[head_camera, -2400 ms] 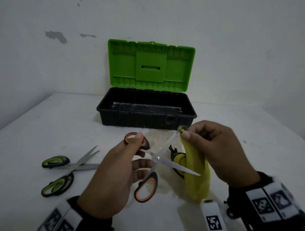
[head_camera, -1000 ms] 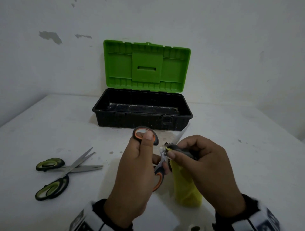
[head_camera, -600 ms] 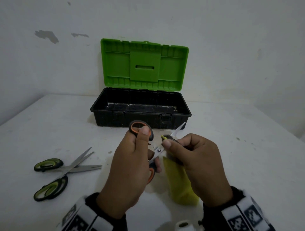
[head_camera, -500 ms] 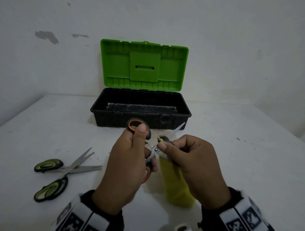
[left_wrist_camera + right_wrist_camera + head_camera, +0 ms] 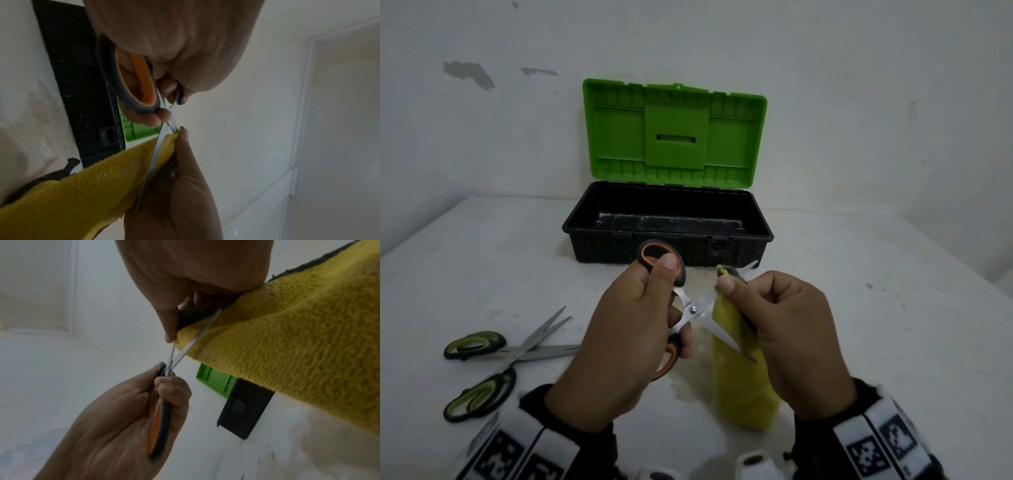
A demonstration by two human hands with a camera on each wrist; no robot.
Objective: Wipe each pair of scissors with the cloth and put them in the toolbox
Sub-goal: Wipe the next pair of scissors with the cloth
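Over white table [image 5: 482, 260]: left hand [image 5: 619, 346] grasping scissors [image 5: 693, 310]; right hand [image 5: 791, 342] pinching cloth [image 5: 743, 394].

The head view is dim and evenly lit, greyish, with soft shadows under the hands on the table [image 5: 893, 308]; its edges bow outward; both wrist views are darker and grainy, brightest toward the pale wall, with the nearest skin blurred at the top of the frame.

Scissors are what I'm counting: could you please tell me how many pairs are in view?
3. The orange-handled scissors are held over the table; two green-handled pairs lie crossed at its left. Nothing shows in the toolbox, though its floor is partly hidden.
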